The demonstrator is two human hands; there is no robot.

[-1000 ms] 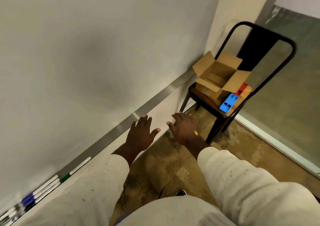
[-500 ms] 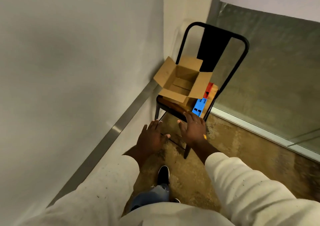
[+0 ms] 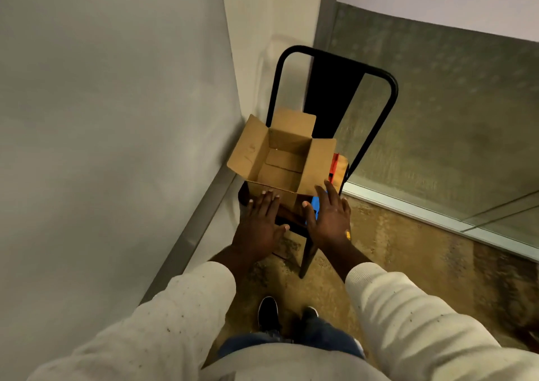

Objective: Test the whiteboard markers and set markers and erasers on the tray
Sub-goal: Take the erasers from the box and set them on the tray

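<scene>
A: What are the fingers (image 3: pixel 267 205) doing?

B: They are straight and a little spread on both hands, palms down, holding nothing. The left hand (image 3: pixel 259 229) has its tips at the near wall of the cardboard box (image 3: pixel 280 164). The right hand (image 3: pixel 329 220) reaches to the box's right flap. Touching or just above — I cannot tell.

A: Why flat like that?

B: My guess is that they are set either side to take the box, or to get at what lies beside it on the chair (image 3: pixel 329 94). The box stands open, flaps out, and looks bare inside.

A: And the task's own things?

B: No marker is in view. A blue block (image 3: pixel 314 205) shows between the right thumb and forefinger, on the seat beside the box. A red thing (image 3: pixel 335 161) sits further back. Erasers perhaps — too hidden to say, and the blue one's long axis cannot be read.

A: The tray?

B: Likely the metal ledge (image 3: pixel 201 220) at the foot of the whiteboard (image 3: pixel 116 118). Its long axis runs along the board toward the corner, ending near the chair.
</scene>
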